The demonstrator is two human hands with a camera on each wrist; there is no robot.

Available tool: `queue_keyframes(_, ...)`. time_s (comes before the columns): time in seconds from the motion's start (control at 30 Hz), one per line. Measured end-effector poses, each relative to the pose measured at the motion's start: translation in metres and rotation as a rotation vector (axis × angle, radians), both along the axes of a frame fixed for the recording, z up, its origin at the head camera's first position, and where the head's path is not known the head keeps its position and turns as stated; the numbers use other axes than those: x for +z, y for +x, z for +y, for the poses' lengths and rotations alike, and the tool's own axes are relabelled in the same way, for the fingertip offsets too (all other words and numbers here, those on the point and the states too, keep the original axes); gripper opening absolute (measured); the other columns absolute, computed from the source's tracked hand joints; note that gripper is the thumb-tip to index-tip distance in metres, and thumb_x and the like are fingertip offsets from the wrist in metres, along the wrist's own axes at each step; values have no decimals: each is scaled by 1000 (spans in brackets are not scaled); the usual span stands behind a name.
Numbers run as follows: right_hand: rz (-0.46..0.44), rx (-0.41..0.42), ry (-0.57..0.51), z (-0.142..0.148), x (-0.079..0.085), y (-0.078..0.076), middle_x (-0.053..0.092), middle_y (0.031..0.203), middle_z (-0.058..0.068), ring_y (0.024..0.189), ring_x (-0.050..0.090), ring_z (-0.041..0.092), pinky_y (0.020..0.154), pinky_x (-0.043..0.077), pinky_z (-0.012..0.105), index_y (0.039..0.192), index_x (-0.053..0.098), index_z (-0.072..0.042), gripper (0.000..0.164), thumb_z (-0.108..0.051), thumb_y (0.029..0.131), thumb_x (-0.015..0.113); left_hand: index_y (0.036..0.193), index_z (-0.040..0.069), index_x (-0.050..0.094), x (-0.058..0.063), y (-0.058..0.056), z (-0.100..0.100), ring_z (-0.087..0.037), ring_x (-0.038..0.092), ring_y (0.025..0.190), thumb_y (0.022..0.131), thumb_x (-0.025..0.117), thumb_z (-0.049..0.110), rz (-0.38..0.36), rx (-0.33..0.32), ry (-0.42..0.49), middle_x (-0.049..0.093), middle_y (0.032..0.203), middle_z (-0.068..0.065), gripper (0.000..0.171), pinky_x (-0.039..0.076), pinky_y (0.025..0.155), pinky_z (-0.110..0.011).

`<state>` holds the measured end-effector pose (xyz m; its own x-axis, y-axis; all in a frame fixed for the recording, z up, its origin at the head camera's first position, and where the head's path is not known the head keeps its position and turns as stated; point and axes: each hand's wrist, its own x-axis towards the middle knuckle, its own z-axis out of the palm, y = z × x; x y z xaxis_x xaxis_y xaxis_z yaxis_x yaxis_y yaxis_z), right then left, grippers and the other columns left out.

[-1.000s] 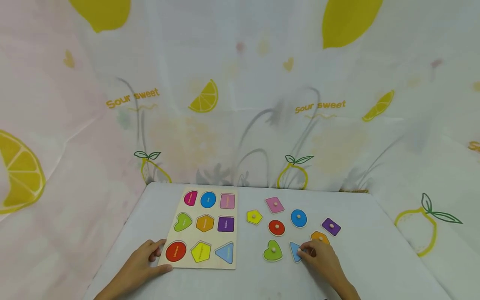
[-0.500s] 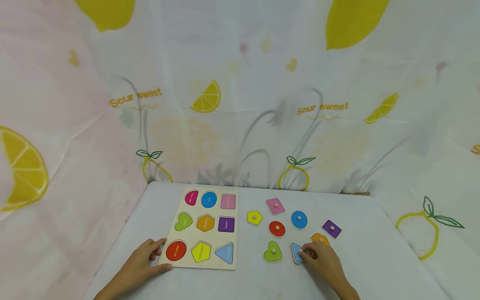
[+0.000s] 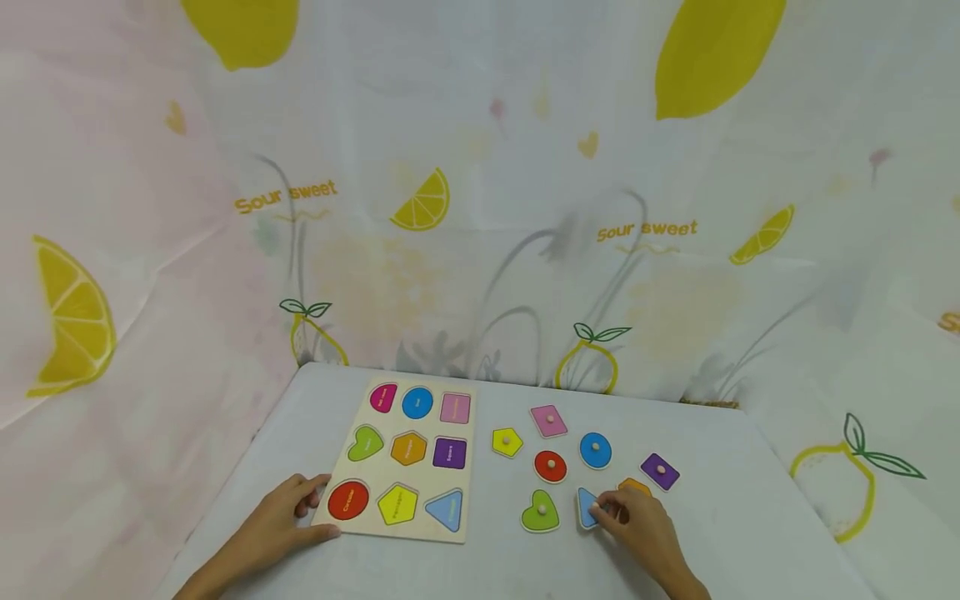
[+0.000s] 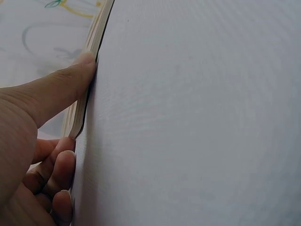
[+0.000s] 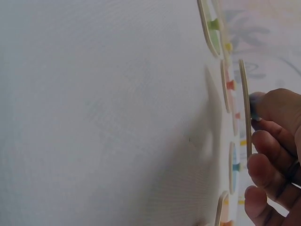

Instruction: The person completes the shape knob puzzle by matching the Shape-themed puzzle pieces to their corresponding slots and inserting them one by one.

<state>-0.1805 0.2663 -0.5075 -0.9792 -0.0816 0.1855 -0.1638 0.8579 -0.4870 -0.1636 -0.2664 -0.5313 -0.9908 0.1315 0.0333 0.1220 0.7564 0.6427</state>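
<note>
In the head view, my left hand holds the near left corner of a wooden shape puzzle board. Its thumb lies along the near edge and its other fingers along the left side, as the left wrist view also shows. My right hand pinches the knob of a blue triangle puzzle piece. In the right wrist view this piece is held up off the table. An orange hexagon piece is partly hidden behind the right hand. To the left of the triangle lies a green heart piece.
More knobbed pieces lie right of the board: a yellow pentagon, pink rectangle, red circle, blue oval and purple square. A lemon-print cloth hangs behind the white table.
The right hand has raised the blue triangle piece slightly off the table, and it now tilts. The left hand stays at the board's corner. The head view has shifted a little.
</note>
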Motion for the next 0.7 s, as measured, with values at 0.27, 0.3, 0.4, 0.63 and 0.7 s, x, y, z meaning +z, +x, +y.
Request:
queue_keyframes(0.27,26,22,1,-9,1,-3,48,71,-13,65,44,2,58,39,22,87,77,-18,10,-21,84,86,134,-3,63,1,3,0,-8,43,80,71,94,39,25,-14,12,47,90,3,82,39,67,-24)
queue_keyframes(0.3,26,26,-3,-9,1,-3,48,71,-13,65,44,2,58,40,22,86,77,-19,10,-21,84,86,134,-4,63,1,3,0,-8,43,80,71,94,39,25,-16,13,47,90,3,82,39,67,-24)
queue_keyframes(0.4,32,35,-20,-12,1,-3,48,70,-14,65,44,1,58,41,21,85,77,-19,10,-20,83,87,133,-5,63,-1,4,0,-7,43,79,71,94,38,27,-22,19,47,90,3,82,39,67,-24)
queue_keyframes(0.63,53,48,-20,-21,2,-5,48,70,-14,65,44,3,58,40,20,87,78,-18,11,-20,82,88,134,-5,62,1,2,-1,-8,42,79,73,93,39,29,-29,26,46,89,2,82,38,66,-24)
queue_keyframes(0.7,68,56,-16,-23,3,-6,48,70,-14,64,44,3,58,40,21,86,78,-18,11,-21,82,88,134,-5,62,3,3,0,-8,42,79,72,93,39,27,-27,27,46,89,2,82,38,66,-24)
